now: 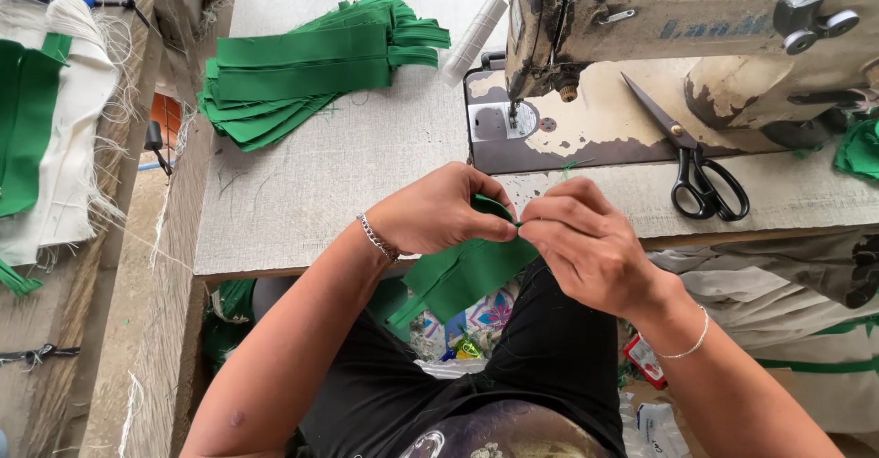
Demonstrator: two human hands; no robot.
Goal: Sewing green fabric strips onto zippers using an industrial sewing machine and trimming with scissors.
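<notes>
Both my hands meet at the near edge of the sewing table, pinching a green fabric strip (467,275) that hangs down over my lap. My left hand (439,211), with a chain bracelet on its wrist, grips the strip's folded top from the left. My right hand (581,238), also wearing a thin bracelet, pinches the same fold from the right, fingertips touching the left hand's. The strip's upper end is mostly hidden between the fingers.
A stack of green fabric strips (302,69) lies at the table's far left. A worn sewing machine (696,27) stands at the far right, black scissors (700,179) beside its base. White and green cloth (46,128) lies on the left; packets litter the floor.
</notes>
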